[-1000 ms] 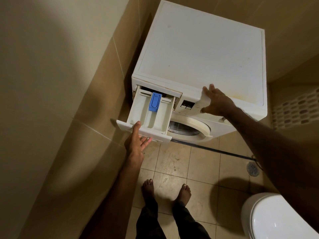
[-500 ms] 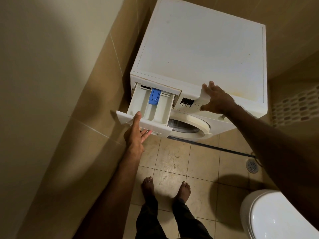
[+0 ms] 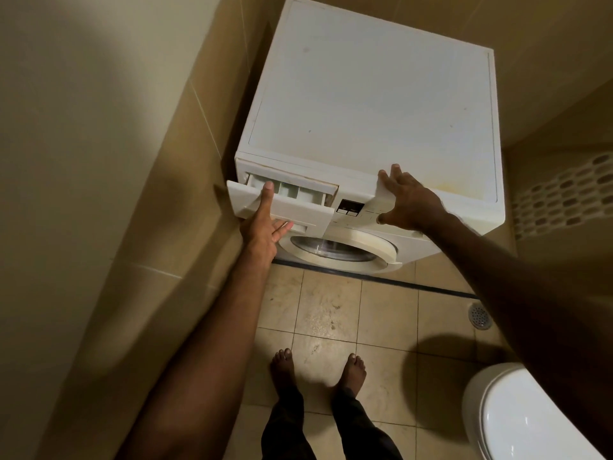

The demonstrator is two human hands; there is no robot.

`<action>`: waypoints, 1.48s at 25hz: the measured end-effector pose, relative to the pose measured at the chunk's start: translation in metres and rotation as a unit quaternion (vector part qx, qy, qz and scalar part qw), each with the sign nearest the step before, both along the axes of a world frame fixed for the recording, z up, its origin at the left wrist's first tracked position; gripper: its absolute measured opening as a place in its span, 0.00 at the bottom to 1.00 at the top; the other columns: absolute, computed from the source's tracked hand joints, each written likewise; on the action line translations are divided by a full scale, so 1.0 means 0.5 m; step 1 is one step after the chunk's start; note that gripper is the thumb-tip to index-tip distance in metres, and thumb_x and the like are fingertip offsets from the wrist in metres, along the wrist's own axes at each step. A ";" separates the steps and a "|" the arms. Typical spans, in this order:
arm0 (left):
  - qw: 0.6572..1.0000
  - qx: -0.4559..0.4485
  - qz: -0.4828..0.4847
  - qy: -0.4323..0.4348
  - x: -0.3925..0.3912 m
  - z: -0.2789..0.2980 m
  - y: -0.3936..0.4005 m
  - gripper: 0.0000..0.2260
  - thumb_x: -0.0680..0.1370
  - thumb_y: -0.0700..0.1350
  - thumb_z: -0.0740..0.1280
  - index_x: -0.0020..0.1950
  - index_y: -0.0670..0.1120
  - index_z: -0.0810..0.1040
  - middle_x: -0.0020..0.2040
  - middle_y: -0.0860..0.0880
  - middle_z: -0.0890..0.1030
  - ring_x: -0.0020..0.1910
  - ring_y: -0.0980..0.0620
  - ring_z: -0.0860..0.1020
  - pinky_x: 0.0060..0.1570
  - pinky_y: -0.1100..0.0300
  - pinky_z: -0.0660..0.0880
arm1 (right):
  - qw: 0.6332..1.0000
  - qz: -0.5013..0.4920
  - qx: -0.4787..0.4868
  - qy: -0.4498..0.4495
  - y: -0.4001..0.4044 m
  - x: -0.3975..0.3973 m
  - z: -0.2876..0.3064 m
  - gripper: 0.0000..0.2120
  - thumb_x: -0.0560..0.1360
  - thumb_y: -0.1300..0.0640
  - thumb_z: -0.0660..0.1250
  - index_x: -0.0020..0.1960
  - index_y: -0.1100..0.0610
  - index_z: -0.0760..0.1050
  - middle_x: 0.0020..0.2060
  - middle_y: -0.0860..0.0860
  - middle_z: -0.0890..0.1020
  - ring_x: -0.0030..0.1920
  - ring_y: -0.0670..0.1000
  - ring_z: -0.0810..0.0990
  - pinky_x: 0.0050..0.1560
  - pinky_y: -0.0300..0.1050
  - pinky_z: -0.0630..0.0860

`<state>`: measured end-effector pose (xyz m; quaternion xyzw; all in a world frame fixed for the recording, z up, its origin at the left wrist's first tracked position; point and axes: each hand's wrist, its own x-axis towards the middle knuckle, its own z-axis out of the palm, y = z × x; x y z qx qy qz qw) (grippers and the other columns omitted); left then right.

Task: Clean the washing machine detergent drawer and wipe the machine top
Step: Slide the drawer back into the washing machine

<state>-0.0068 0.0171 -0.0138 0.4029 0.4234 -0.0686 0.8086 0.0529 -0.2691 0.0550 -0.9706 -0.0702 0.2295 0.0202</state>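
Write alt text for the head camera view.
A person's left hand holds the front of a partly open detergent drawer on a white washing machine, while the right hand rests on its front top edge.

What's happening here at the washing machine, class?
A person stands barefoot in front of a white washing machine. Their left hand holds the front panel of the detergent drawer, thumb over its top edge and fingers underneath. The drawer sticks out only a short way, showing the front of its compartments. The right hand rests spread on the machine's front top edge, beside the control panel, as if bracing it. No cloth is in view, and the top shows yellowish staining.
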 end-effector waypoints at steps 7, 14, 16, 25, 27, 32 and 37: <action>0.999 0.040 -0.019 -0.001 0.108 -0.010 -0.013 0.45 0.61 0.67 0.81 0.71 0.45 0.75 0.68 0.38 0.79 0.61 0.37 0.82 0.45 0.51 0.86 | 1.000 -0.006 -0.006 -0.004 0.003 -0.003 0.005 0.52 0.74 0.45 0.75 0.85 0.47 0.45 0.84 0.50 0.44 0.84 0.55 0.48 0.75 0.59 0.67; 0.998 -0.026 -0.052 -0.016 0.107 -0.018 -0.011 0.47 0.61 0.74 0.76 0.73 0.52 0.71 0.72 0.40 0.76 0.67 0.39 0.79 0.58 0.45 0.82 | 1.000 -0.008 -0.005 -0.002 0.005 -0.001 0.017 0.51 0.74 0.44 0.75 0.85 0.47 0.46 0.84 0.50 0.44 0.84 0.54 0.49 0.75 0.59 0.68; 0.995 -0.091 -0.009 -0.030 0.096 -0.026 -0.017 0.43 0.70 0.73 0.69 0.77 0.49 0.68 0.75 0.40 0.73 0.71 0.39 0.75 0.64 0.44 0.78 | 1.000 -0.012 -0.001 0.001 0.006 0.000 0.019 0.50 0.74 0.45 0.75 0.85 0.47 0.46 0.84 0.50 0.44 0.84 0.54 0.49 0.75 0.59 0.67; 0.967 -0.231 0.069 -0.079 0.053 -0.062 -0.021 0.41 0.76 0.70 0.64 0.80 0.45 0.64 0.76 0.41 0.71 0.76 0.38 0.70 0.74 0.37 0.67 | 1.000 -0.021 0.003 -0.001 0.010 -0.005 0.016 0.50 0.75 0.44 0.74 0.85 0.47 0.46 0.84 0.50 0.44 0.84 0.55 0.48 0.74 0.61 0.67; 0.972 -0.212 0.045 -0.089 0.059 -0.059 -0.022 0.36 0.77 0.66 0.68 0.77 0.45 0.69 0.72 0.41 0.76 0.72 0.39 0.73 0.72 0.39 0.70 | 1.000 -0.021 0.003 0.000 0.010 -0.004 0.016 0.50 0.75 0.44 0.74 0.85 0.47 0.46 0.84 0.50 0.44 0.84 0.54 0.48 0.74 0.61 0.67; 0.986 -0.140 -0.008 -0.085 0.076 -0.057 -0.022 0.40 0.67 0.56 0.78 0.76 0.48 0.70 0.70 0.42 0.79 0.70 0.42 0.76 0.61 0.46 0.79 | 1.000 -0.024 0.003 -0.002 0.008 -0.007 0.013 0.49 0.75 0.44 0.74 0.85 0.46 0.46 0.84 0.49 0.43 0.84 0.53 0.48 0.74 0.61 0.68; 0.988 -0.122 -0.028 -0.088 0.081 -0.064 -0.009 0.45 0.63 0.56 0.82 0.76 0.48 0.69 0.68 0.41 0.80 0.68 0.41 0.78 0.60 0.44 0.81 | 1.000 -0.018 0.001 0.002 0.007 -0.001 0.011 0.50 0.74 0.44 0.74 0.85 0.47 0.45 0.84 0.49 0.43 0.84 0.54 0.48 0.74 0.62 0.68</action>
